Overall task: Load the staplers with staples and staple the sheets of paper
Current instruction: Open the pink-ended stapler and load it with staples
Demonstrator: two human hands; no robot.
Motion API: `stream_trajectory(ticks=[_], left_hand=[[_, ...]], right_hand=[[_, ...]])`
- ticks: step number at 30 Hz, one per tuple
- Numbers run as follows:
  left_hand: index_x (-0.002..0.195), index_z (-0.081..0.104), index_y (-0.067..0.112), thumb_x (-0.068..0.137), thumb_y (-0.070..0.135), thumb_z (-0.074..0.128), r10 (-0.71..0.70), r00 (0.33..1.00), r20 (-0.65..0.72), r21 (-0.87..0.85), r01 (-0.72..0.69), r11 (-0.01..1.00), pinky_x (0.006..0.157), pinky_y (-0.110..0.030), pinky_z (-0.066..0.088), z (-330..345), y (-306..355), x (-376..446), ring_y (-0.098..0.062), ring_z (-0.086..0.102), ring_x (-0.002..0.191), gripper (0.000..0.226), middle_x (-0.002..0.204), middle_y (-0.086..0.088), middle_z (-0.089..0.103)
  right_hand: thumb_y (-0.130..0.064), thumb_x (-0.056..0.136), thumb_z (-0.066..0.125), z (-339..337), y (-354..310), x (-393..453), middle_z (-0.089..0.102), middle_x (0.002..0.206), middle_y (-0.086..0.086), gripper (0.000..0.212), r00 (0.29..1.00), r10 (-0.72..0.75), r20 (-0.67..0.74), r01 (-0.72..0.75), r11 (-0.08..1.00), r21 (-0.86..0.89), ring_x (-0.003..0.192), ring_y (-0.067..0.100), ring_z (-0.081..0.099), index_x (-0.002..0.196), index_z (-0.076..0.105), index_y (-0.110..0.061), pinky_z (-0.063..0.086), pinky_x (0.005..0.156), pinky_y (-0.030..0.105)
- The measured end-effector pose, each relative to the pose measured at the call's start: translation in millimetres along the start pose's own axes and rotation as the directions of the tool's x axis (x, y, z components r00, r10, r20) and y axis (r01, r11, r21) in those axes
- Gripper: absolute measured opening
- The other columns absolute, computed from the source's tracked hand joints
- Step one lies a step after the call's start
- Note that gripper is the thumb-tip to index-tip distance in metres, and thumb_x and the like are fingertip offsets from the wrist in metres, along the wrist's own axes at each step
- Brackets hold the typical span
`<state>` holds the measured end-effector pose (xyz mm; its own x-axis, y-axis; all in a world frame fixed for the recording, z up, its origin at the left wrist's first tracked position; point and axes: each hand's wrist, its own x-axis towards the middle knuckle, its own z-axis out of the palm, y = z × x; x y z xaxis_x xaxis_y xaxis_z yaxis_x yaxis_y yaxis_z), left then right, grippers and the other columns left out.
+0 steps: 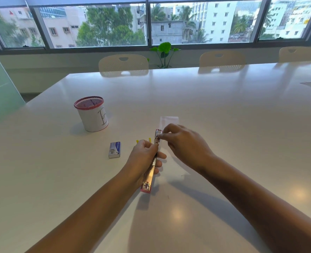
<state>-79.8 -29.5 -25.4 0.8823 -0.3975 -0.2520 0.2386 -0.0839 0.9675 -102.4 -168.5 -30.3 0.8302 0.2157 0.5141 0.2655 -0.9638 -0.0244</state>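
A: Stapler [149,175], pink with a metal rail, is opened out flat and lifted just above the table [224,110], in front of the person. Left hand [145,157] is wrapped around its middle, rail facing up.

B: Right hand [183,141]?

A: Thumb and forefinger pinched narrow at the far end of the rail. I judge it holds a strip of staples, but the strip is too small to confirm.

B: Surroundings?

A: Sheets of paper [169,121] lie under and beyond the right hand. Staple box [114,150] sits to the left, well apart. Something yellow [137,141] peeks out behind the left hand, possibly a second stapler; cannot tell. A mesh cup [92,114] stands further left.

B: Risks?

A: Strip could go in skewed and jam, or snap under the pinch. A loose left grip would let the rail twist.
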Motion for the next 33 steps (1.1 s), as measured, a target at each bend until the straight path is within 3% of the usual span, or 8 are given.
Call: stream_trajectory(ticks=[5, 10, 13, 16, 20, 26, 29, 33], left_hand=[[0.093, 0.045, 0.009, 0.096, 0.014, 0.039, 0.012, 1.000, -0.006, -0.050, -0.013, 0.999, 0.033, -0.018, 0.037, -3, 3, 0, -0.007, 0.046, 0.035, 0.008, 0.072, -0.010, 0.061], [0.099, 0.047, 0.006, 0.097, 0.015, 0.037, 0.000, 1.000, -0.029, -0.091, -0.003, 0.996, 0.035, -0.018, 0.040, -5, 5, 2, -0.007, 0.047, 0.035, 0.014, 0.072, -0.010, 0.062], [0.111, 0.048, 0.000, 0.096, 0.018, 0.041, -0.033, 0.999, -0.011, -0.190, 0.030, 0.981, 0.037, -0.019, 0.046, -6, 5, 2, -0.010, 0.058, 0.042, 0.024, 0.077, -0.013, 0.062], [0.100, 0.053, 0.000, 0.093, 0.019, 0.049, -0.079, 0.996, 0.048, -0.351, 0.091, 0.932, 0.041, -0.022, 0.051, -8, 10, -2, -0.019, 0.064, 0.059, 0.021, 0.088, -0.018, 0.063], [0.089, 0.054, 0.000, 0.092, 0.006, 0.046, -0.118, 0.990, 0.084, -0.491, 0.144, 0.859, 0.046, -0.028, 0.055, -10, 14, -6, -0.021, 0.066, 0.055, 0.011, 0.065, -0.016, 0.066], [0.083, 0.057, 0.003, 0.092, 0.012, 0.045, -0.073, 0.986, 0.149, -0.436, 0.132, 0.890, 0.049, -0.028, 0.055, -3, 10, -10, -0.024, 0.065, 0.070, 0.018, 0.085, -0.019, 0.063], [0.087, 0.058, 0.007, 0.096, 0.018, 0.036, -0.062, 0.985, 0.163, -0.438, 0.128, 0.890, 0.069, -0.039, 0.054, -3, 8, -7, -0.028, 0.061, 0.081, 0.026, 0.092, -0.020, 0.062], [0.091, 0.058, 0.010, 0.098, 0.028, 0.032, -0.041, 0.981, 0.190, -0.443, 0.123, 0.888, 0.073, -0.041, 0.051, 0, 4, -4, -0.027, 0.064, 0.087, 0.032, 0.103, -0.017, 0.063]], right_hand=[[0.000, 0.078, 0.066, 5, -4, 0, 0.065, 0.113, 0.005, 0.047, 1.000, -0.010, -0.021, 0.007, 0.994, -0.109, 0.091, 0.024, 0.067, 0.122, 0.060, -0.015, 0.055, 0.069, 0.034], [-0.029, 0.087, 0.061, -7, 9, 2, 0.042, 0.139, -0.001, 0.058, 0.984, 0.157, 0.079, -0.170, 0.964, 0.202, 0.111, 0.012, 0.054, 0.139, 0.036, -0.032, 0.048, 0.086, 0.023], [-0.031, 0.082, 0.067, -13, 7, 2, 0.040, 0.139, 0.000, 0.051, 0.990, -0.019, 0.140, -0.026, 0.950, 0.311, 0.128, 0.016, 0.039, 0.129, 0.047, -0.032, 0.040, 0.103, 0.032], [-0.025, 0.080, 0.067, -19, -1, 0, 0.034, 0.142, -0.003, 0.045, 0.968, -0.159, 0.194, 0.064, 0.905, 0.420, 0.133, 0.014, 0.029, 0.121, 0.049, -0.028, 0.029, 0.111, 0.036], [-0.035, 0.077, 0.071, -18, -13, -1, 0.032, 0.144, -0.005, 0.036, 0.959, -0.175, 0.223, 0.045, 0.871, 0.490, 0.134, 0.014, 0.025, 0.110, 0.057, -0.026, 0.023, 0.110, 0.039], [-0.036, 0.077, 0.069, -5, -12, 0, 0.047, 0.133, -0.005, 0.015, 0.990, -0.044, 0.131, -0.042, 0.806, 0.590, 0.126, 0.014, 0.035, 0.090, 0.065, -0.028, 0.035, 0.104, 0.043], [-0.033, 0.077, 0.068, -6, -9, 3, 0.050, 0.123, -0.007, 0.011, 0.996, 0.072, 0.061, -0.094, 0.738, 0.668, 0.119, 0.016, 0.042, 0.086, 0.061, -0.031, 0.039, 0.099, 0.032], [-0.033, 0.077, 0.069, -5, -12, 6, 0.049, 0.121, -0.010, 0.012, 0.956, 0.283, 0.084, -0.259, 0.670, 0.696, 0.116, 0.010, 0.044, 0.082, 0.059, -0.032, 0.034, 0.089, 0.010]])
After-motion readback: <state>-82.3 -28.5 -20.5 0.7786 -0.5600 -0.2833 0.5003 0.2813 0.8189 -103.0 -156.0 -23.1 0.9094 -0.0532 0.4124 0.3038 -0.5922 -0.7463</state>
